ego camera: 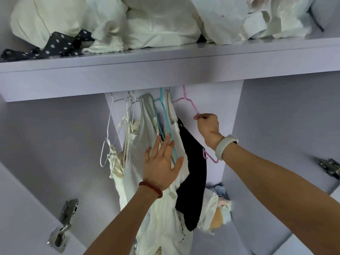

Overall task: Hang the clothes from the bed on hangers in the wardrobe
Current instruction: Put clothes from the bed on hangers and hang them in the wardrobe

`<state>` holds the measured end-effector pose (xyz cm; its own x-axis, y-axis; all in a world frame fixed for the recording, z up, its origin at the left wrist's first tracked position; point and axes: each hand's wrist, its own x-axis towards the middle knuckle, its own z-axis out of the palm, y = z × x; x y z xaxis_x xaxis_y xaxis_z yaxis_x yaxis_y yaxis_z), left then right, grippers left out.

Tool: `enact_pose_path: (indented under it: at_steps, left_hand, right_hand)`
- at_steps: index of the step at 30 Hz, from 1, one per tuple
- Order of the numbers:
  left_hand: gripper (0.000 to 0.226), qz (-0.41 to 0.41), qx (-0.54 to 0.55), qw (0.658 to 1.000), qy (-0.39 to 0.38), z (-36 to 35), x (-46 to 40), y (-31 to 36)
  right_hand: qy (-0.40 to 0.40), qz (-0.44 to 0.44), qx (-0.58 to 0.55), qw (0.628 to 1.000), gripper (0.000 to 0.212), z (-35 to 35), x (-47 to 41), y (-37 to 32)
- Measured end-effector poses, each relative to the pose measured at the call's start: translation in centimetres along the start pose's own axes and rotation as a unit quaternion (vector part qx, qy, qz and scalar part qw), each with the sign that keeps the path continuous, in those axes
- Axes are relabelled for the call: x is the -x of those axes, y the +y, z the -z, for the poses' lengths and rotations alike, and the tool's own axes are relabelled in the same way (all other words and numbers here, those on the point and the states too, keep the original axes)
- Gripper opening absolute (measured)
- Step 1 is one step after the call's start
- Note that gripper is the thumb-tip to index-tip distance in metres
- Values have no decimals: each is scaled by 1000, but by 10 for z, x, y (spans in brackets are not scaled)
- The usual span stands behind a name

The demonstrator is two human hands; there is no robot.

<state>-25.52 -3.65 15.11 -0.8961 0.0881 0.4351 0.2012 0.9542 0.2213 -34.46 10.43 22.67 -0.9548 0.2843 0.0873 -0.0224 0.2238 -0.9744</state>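
The right hand (208, 128) pinches the thin pink hanger (191, 103), bare and hooked under the lavender shelf (165, 70) at twelve o'clock. At its eight o'clock, the left hand (161, 162), fingers spread flat, presses white garments (147, 126) beside a black garment (193, 172).

Pale lilac wardrobe interior (46, 137), shelf (165, 59) above, metal door hinges (64, 223) at both sides.
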Motion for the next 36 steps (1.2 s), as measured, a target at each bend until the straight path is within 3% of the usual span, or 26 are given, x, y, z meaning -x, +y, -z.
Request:
enact_pose_path:
  at_steps: [5, 10, 16, 21, 23, 25, 27, 33, 36]
  left_hand:
    - [75, 23, 40, 999, 8, -11, 4, 0]
    - [76, 44, 54, 997, 15, -12, 3, 7]
    - [60, 71, 44, 996, 29, -15, 3, 24]
    - [49, -13, 99, 985, 141, -11, 20, 66]
    - [45, -72, 196, 965, 159, -13, 38, 96]
    - [42, -78, 340, 934, 71, -20, 61, 128]
    - [41, -85, 414, 906, -12, -33, 81, 162]
    - [42, -160, 465, 858, -150, -64, 150, 267]
    - [36, -228, 512, 797, -225, -66, 201, 311]
  right_hand:
    - [29, 57, -44, 997, 27, 18, -1, 11]
    - [49, 64, -65, 995, 28, 30, 2, 19]
    - [51, 69, -49, 995, 22, 74, 45, 49]
    - [73, 6, -36, 997, 33, 126, 111, 97]
    - [117, -22, -27, 993, 36, 152, 146, 119]
    - [170, -49, -22, 984, 37, 176, 183, 138]
    - [205, -67, -21, 976, 38, 198, 220, 156]
    - [261, -134, 63, 954, 36, 255, 350, 191]
    - [301, -163, 66, 937, 37, 276, 411, 201]
